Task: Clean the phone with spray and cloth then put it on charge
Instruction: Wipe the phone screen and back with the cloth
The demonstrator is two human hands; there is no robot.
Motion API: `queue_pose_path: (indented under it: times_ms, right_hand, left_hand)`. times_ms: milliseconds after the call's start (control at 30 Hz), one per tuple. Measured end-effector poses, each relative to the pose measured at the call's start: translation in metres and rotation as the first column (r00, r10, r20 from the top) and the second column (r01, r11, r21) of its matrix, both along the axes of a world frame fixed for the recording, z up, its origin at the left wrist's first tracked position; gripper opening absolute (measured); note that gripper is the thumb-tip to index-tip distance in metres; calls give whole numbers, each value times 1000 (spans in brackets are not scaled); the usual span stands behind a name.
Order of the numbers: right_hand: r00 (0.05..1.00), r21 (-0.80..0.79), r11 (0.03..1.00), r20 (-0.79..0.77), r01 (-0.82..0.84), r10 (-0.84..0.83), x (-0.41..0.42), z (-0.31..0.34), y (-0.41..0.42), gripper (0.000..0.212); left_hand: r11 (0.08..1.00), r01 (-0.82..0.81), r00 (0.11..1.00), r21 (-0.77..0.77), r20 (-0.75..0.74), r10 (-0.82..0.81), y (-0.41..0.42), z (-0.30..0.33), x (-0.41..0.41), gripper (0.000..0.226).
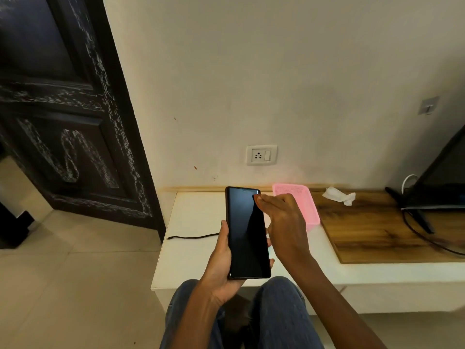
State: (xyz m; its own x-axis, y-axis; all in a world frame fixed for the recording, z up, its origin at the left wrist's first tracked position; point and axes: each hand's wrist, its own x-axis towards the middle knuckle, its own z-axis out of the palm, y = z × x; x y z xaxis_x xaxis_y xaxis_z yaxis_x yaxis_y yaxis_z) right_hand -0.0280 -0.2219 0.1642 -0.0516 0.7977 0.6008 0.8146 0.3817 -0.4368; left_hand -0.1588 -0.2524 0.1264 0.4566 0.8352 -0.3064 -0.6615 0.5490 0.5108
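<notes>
The left hand point(221, 260) clamps the slim black glass phone point(247, 233) upright, long axis near-to-far; the empty, loosely open right hand point(284, 222) touches its far right corner; the thin black charging cable point(193, 237) lies left.

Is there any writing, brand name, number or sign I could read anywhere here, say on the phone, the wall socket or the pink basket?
None can be read.
phone: screen dark and blank, no logo showing.
wall socket: plain white plate, no lettering visible.
pink basket: no label.
dark door: whitish scuffed patterns only, not letters.
screen at the right edge: dark, no brand visible.
</notes>
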Motion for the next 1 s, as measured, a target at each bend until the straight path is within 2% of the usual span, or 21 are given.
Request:
queue_pose_path:
  times_ms: [33, 67, 133, 233, 433, 567, 767, 1000]
  right_hand:
    - [999, -53, 999, -47, 11, -14, 0, 2, 4, 31]
    - [999, -43, 998, -23, 48, -49, -2, 7, 8, 29]
    - [996, 8, 998, 73, 55, -56, -4, 12, 14, 34]
    - [996, 16, 1000, 89, 19, -21, -7, 11, 14, 38]
    - [996, 31, 1000, 85, 1, -4, -11, -13, -10, 32]
    - [993, 17, 999, 114, 36, -38, -13, 0, 9, 47]
    - [984, 48, 999, 177, 20, -28, -17, 8, 15, 49]
    - [972, -34, 999, 231, -30, 37, -19, -19, -19, 59]
  left_hand:
    - [1000, 5, 1000, 2, -2, -5, 1, 1, 1, 63]
    - [1000, 9, 1000, 3, -6, -9, 1, 2, 1, 62]
    - [1000, 7, 1000, -4, 2, -7, 2, 3, 2, 61]
    - [1000, -7, 1000, -10, 26, 7, 1, 1, 1, 62]
    - [996, -79, 997, -34, -4, 79, -2, -7, -5, 52]
    - [997, -64, 997, -31, -35, 63, 0, -5, -3, 49]
    - [997, -65, 998, -32, -12, 65, -1, -9, -7, 50]
    - [992, -124, 985, 12, -123, 125, 2, -17, -12, 49]
